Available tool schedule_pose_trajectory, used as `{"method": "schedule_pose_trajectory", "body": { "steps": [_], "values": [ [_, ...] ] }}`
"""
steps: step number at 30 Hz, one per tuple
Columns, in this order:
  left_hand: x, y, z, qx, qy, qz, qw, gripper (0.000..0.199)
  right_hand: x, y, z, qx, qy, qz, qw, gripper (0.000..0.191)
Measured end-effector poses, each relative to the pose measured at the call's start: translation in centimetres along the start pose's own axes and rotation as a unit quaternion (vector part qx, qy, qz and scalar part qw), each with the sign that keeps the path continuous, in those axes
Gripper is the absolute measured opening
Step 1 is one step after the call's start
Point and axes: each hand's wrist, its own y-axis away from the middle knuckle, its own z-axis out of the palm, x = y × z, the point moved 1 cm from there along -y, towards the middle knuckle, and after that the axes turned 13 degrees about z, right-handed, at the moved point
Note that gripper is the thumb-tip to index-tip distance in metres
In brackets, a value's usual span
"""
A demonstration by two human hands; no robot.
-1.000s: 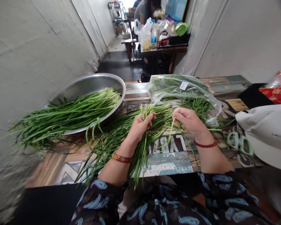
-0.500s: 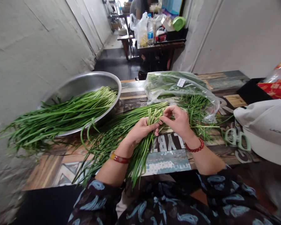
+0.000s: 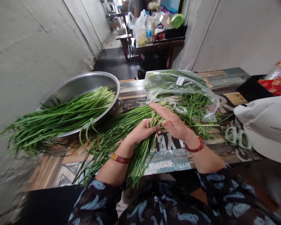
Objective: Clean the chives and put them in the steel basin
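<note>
My left hand (image 3: 144, 131) is closed round a bunch of garlic chives (image 3: 140, 159), whose pale cut ends stick up past the thumb while the green leaves hang toward the table's front edge. Against those ends lies my right hand (image 3: 170, 122), fingers stretched out flat and pointing up and left, with nothing gripped. Behind and left of my hands spreads a loose pile of chives (image 3: 117, 125) on the table. A clear plastic bag (image 3: 178, 82) with more chives in it lies just beyond. Short green scraps (image 3: 199, 109) are scattered right of my right hand.
At the left, a large steel basin (image 3: 77, 79) holds chives that hang over its rim. Green-handled scissors (image 3: 237, 137) lie at the right beside a white cap (image 3: 267, 125). A red-printed package (image 3: 276, 82) is behind the cap. Farther off, a person sits at a cluttered table (image 3: 159, 47).
My right hand has gone from bent, pinching fingers by the chive ends to a flat, outstretched hand against them. My left hand keeps its hold. The view has shifted slightly.
</note>
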Motion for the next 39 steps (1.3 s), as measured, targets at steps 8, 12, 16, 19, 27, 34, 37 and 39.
{"method": "schedule_pose_trajectory", "body": {
  "steps": [8, 12, 16, 19, 27, 34, 37, 39],
  "values": [
    [1.3, 0.0, -0.1, 0.092, 0.079, 0.020, 0.992, 0.035, 1.1, 0.2, 0.1, 0.071, -0.213, 0.117, 0.967, 0.063],
    [1.9, 0.0, 0.1, 0.149, 0.134, 0.047, 0.979, 0.037, 1.8, 0.0, 2.6, 0.034, -0.331, 0.200, 0.922, 0.068],
    [2.6, -0.2, 0.8, 0.204, 0.103, 0.085, 0.970, 0.035, 1.9, -0.2, 5.2, 0.003, -0.377, 0.211, 0.902, 0.070],
    [3.6, -0.6, 1.3, 0.220, 0.065, 0.120, 0.966, 0.030, 1.7, -0.3, 5.8, -0.005, -0.382, 0.178, 0.907, 0.066],
    [7.4, -1.7, 1.4, 0.174, -0.146, 0.083, 0.970, 0.029, 0.4, 0.2, 5.1, -0.058, -0.407, 0.190, 0.891, 0.036],
    [6.1, -1.8, 2.4, 0.101, -0.063, -0.040, 0.992, 0.044, 0.3, 0.1, 4.1, -0.048, -0.477, 0.191, 0.857, 0.028],
    [6.1, -2.8, 3.1, 0.165, -0.073, -0.040, 0.983, 0.033, 0.4, 0.2, 3.4, -0.043, -0.515, 0.198, 0.833, 0.027],
    [7.3, -3.9, 3.3, 0.219, -0.064, -0.022, 0.973, 0.029, -0.1, 0.6, 3.0, -0.084, -0.527, 0.195, 0.823, 0.032]
  ]
}}
